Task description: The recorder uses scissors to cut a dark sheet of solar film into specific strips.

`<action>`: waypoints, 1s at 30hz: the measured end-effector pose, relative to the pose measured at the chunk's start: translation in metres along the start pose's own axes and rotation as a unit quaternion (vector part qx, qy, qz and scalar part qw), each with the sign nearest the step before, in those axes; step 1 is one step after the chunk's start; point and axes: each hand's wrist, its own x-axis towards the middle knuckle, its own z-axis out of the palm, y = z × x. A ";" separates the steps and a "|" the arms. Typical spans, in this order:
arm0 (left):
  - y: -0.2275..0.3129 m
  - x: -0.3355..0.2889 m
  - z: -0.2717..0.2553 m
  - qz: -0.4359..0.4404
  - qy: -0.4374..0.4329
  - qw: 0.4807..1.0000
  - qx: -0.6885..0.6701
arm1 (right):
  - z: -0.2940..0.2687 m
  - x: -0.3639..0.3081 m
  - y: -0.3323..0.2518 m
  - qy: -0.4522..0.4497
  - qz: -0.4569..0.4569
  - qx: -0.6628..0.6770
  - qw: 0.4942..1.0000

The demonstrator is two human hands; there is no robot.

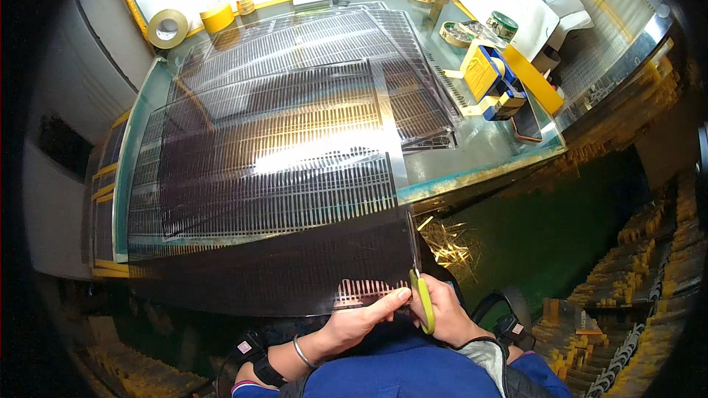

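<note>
A large, dark, see-through film sheet (273, 269) printed with rows of small bars hangs over the near edge of the glass-topped table (472, 177). My left hand (361, 317) pinches its near edge by the right corner, with the thumb on top. My right hand (448, 313) grips green-handled scissors (425, 302). Their blades point away from me along the sheet's right edge; whether they are parted is hard to see. More patterned film sheets (295, 37) lie stacked and overlapping on the table, with bright glare across the middle.
Tape rolls (168, 28) stand along the back left. At the right are a blue-and-yellow tape dispenser (490, 77), a phone (527, 119) and green round rolls (503, 26). Thin offcut strips (448, 243) lie below the table's front edge. Stacked yellow-edged material (627, 250) fills the right side.
</note>
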 end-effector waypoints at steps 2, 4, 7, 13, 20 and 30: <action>0.000 0.001 -0.002 0.008 -0.017 1.000 0.011 | -0.002 -0.001 -0.004 -0.009 0.035 0.019 0.999; -0.004 0.002 -0.001 0.012 -0.015 1.000 0.005 | -0.001 -0.004 -0.006 -0.007 0.041 0.035 0.999; -0.007 0.002 0.000 0.011 -0.020 1.000 0.005 | 0.000 -0.003 -0.007 0.006 0.033 0.035 0.999; -0.017 -0.002 0.002 0.008 -0.045 0.998 0.047 | -0.003 0.008 0.010 0.058 -0.037 0.016 0.998; -0.013 -0.001 0.003 0.004 -0.057 0.996 0.076 | -0.006 0.007 -0.005 0.039 -0.001 0.063 0.997; -0.025 -0.007 0.003 -0.034 -0.084 0.991 0.101 | -0.011 0.017 -0.007 0.066 -0.081 -0.035 0.994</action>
